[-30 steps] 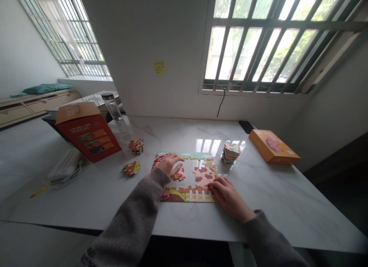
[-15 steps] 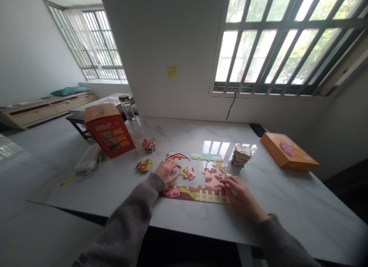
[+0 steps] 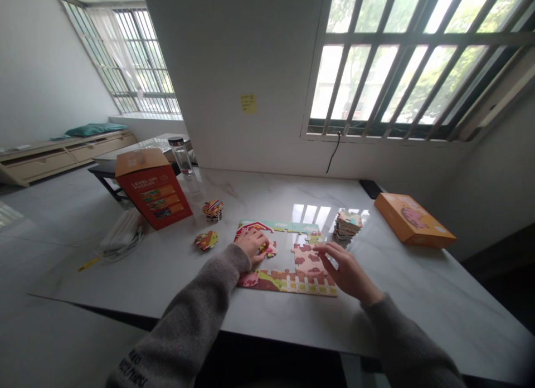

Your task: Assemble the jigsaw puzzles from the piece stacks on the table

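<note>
A partly joined jigsaw puzzle (image 3: 309, 260) lies flat on the marble-patterned table, with farm fence, cow-patch and red barn pictures and a gap in its middle. My left hand (image 3: 251, 246) reaches over its left side, thumb and fingers around a small loose cluster of pink and yellow puzzle pieces (image 3: 271, 250); the fingers partly hide it. On the right, my right hand (image 3: 345, 270) hovers at or lightly touches the brown-spotted section, its thumb and fingers apart and holding nothing visible. A tall stack of puzzle pieces (image 3: 348, 227) stands beyond that hand.
Left of the puzzle are a stack of pieces (image 3: 213, 209) and a low pile of pieces (image 3: 206, 241). Farther left stand a red puzzle box (image 3: 156, 195), a glass bottle (image 3: 181, 156) and a white power strip (image 3: 125, 232). An orange box (image 3: 413, 219) and a black phone (image 3: 370, 189) lie right.
My left hand has moved onto the loose cluster, covering part of it. My right hand has shifted up slightly along the spotted section. The view has turned a little.
</note>
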Demonstrator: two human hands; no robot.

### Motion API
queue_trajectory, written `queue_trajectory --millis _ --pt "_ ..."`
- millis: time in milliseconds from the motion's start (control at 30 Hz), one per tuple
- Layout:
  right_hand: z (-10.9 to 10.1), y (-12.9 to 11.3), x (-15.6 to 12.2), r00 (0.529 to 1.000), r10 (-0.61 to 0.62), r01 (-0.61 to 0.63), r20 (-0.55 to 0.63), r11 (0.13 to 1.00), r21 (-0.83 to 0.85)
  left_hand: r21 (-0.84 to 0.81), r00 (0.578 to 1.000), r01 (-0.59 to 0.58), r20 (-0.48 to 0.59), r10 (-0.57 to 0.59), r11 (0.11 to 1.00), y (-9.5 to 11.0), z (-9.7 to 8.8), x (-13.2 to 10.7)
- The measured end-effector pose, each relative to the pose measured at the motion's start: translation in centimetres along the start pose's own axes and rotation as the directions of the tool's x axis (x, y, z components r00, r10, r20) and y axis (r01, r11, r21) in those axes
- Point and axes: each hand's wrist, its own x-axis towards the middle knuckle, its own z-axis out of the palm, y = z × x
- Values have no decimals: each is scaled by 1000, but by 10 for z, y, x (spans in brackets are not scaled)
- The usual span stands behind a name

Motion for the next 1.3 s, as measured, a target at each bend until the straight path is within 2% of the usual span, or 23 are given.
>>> queue_trajectory --millis 200,300,400,567,700,800,967,1133,1300 --pt "1 6 28 997 -80 80 12 995 -59 -19 998 41 -37 -42 999 -10 6 -1" --pt "6 10 36 997 -82 82 -6 995 -52 -43 993 57 -96 -61 997 -12 9 -1" --pt "14 14 35 998 -58 58 -14 998 -19 -75 989 20 -142 -30 997 -14 11 -1" --pt "22 24 26 1000 -11 12 -12 1000 18 -83 995 23 -91 -31 996 -16 13 -1" --pt "19 32 24 997 35 -33 -74 999 39 -131 984 -27 -180 3 991 -8 7 1" --pt "19 35 23 995 48 -44 -87 998 46 -167 981 -96 -184 64 981 6 -3 13" --pt "25 40 21 994 74 -72 -80 997 33 -142 988 -144 -74 134 979 39 -10 55" --pt "26 44 18 992 104 -106 -71 994 -18 -138 986 -166 -23 164 976 54 5 90" --pt "29 49 16 993 110 -112 -32 991 -73 -177 979 -201 -59 194 963 56 20 95"
